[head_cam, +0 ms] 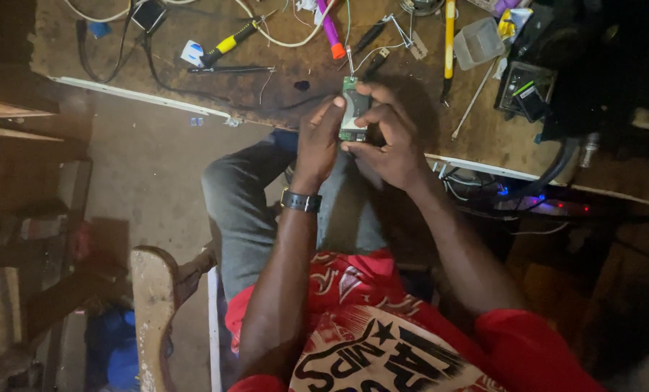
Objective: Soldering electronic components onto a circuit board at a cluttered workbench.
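**Hands hold a small circuit board above a cluttered workbench**

Left hand (318, 138), with a dark watch at the wrist, grips the left edge of a small green rectangular circuit board (352, 109), thumb and fingers closed against it. The board is held upright in the air between both hands, just in front of the near edge of a worn brown wooden workbench (281, 80) and above the person's grey trouser knees. Right hand (389, 134) closes on the board's right side and lower end, its fingers curled over the top corner.

To do this step well, it seems wise to keep both grips on the board's edges, away from its face, and to hold it steady and close to the light.

On the bench, from left to right, lie a yellow-and-black handled screwdriver (230, 43), a purple marker with an orange cap (331, 30), a long yellow-handled tool (449, 40) and a clear plastic box (478, 42). Dark cables trail off at the far right.
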